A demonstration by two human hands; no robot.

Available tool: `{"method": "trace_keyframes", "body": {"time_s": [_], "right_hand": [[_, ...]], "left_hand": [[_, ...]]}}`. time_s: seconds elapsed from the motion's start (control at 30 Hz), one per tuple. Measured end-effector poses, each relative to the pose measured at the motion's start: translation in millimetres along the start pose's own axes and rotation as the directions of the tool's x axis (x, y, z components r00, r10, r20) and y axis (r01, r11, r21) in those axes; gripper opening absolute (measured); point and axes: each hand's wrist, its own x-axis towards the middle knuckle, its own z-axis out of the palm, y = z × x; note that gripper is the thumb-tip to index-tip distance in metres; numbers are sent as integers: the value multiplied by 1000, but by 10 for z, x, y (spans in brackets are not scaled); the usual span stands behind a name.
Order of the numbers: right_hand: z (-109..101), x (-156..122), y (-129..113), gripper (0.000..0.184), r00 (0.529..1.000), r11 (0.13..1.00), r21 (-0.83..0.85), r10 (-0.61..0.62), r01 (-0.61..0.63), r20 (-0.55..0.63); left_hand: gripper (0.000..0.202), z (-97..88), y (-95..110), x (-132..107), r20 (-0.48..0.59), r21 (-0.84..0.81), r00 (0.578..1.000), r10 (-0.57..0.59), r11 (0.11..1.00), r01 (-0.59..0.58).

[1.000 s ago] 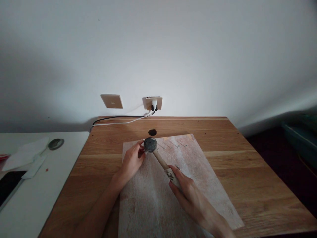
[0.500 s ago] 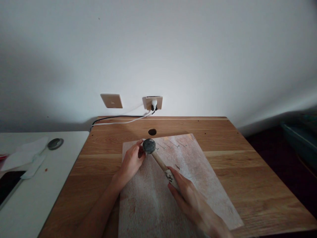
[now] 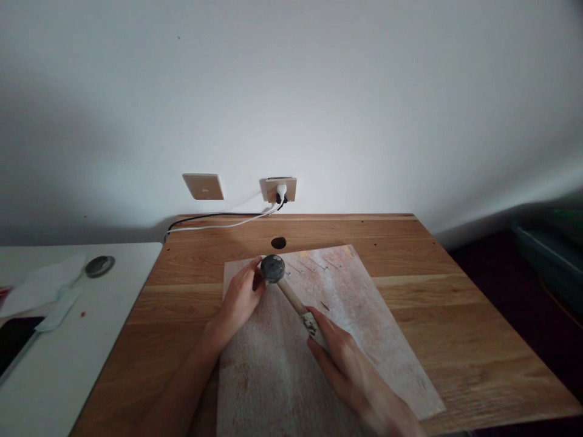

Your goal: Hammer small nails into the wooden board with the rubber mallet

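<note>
My right hand (image 3: 348, 364) is wrapped around the handle of a mallet (image 3: 291, 295). Its dark, scuffed round head is up and beside my left fingertips, and the pale wooden shaft has a patterned light wrap at the grip. My left hand (image 3: 242, 292) is closed in a pinch near the far left corner of a worn whitish board (image 3: 255, 376). Whatever it pinches is hidden behind the mallet head. Several thin nails (image 3: 325, 269) stand in a row along the board's far edge, while one loose nail (image 3: 325, 305) lies on its surface.
The board rests on a wooden table (image 3: 455, 340) with a cable hole (image 3: 278, 243). Cables (image 3: 218, 227) run from a wall socket (image 3: 279, 189) to the table's far left corner. On the left, a white table (image 3: 68, 376) holds papers (image 3: 48, 282), a dark round object (image 3: 100, 266) and a black-screened device (image 3: 18, 340).
The view has shifted very slightly. Both hands and the mallet keep nearly the same places over the board.
</note>
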Motion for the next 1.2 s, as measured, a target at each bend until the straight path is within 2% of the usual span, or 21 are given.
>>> {"method": "trace_keyframes", "body": {"time_s": [0.1,0.17,0.23,0.27,0.3,0.33,0.37,0.4,0.47,0.53,0.63,0.8,0.87,0.93,0.97,1.03,1.07,1.1,1.13,1.2], "right_hand": [[-105,-54,-16,50,999,999,16,28,-28,-14],[-193,-126,18,52,996,998,11,63,-63,-60],[-279,-218,102,53,985,992,16,127,-126,-118],[-318,-266,157,54,975,986,25,164,-162,-147],[-353,-312,217,55,963,980,37,199,-196,-180],[-386,-356,278,57,949,973,49,229,-224,-216],[-415,-395,335,60,934,968,58,251,-244,-254],[-441,-431,387,62,918,964,64,267,-259,-293],[-486,-495,465,65,892,957,80,288,-278,-348],[-521,-552,514,64,878,953,103,304,-287,-369],[-554,-619,552,64,860,948,135,317,-287,-399],[-557,-640,555,61,858,954,169,298,-249,-419],[-544,-621,544,58,863,957,174,286,-233,-416],[-522,-601,545,58,868,960,164,277,-228,-412],[-507,-592,552,58,872,962,152,270,-227,-408],[-470,-577,572,60,883,967,124,256,-224,-394],[-450,-568,580,60,889,969,114,246,-218,-385],[-430,-556,583,60,895,971,110,238,-212,-377],[-412,-541,577,60,903,972,112,233,-207,-362],[-379,-496,539,59,922,971,121,233,-205,-308]], "left_hand": [[52,-64,16,10,32,19,999,-27,999,26],[52,-123,102,19,13,54,1000,-6,999,6],[44,-156,281,33,-4,91,996,94,991,-93],[38,-151,402,44,24,105,985,172,979,-174],[32,-128,538,59,77,117,963,259,957,-267],[29,-87,679,77,170,132,923,344,921,-367],[27,-30,817,99,273,146,862,427,867,-476],[23,38,944,124,386,149,780,493,800,-580],[15,180,1146,171,530,158,659,534,701,-696],[15,299,1270,204,607,161,585,538,638,-753],[21,401,1359,222,664,191,540,518,581,-791],[18,458,1416,208,704,242,526,477,535,-809],[16,451,1377,185,688,229,532,494,548,-804],[15,400,1267,140,634,194,580,511,621,-759],[13,352,1180,109,586,169,628,512,681,-713],[16,210,951,40,439,107,768,466,822,-560],[21,121,816,6,337,89,850,406,885,-458],[25,26,674,-23,252,79,910,328,931,-357],[26,-69,532,-48,160,81,958,239,964,-254],[21,-232,280,-82,-6,102,994,113,989,-112]]}}
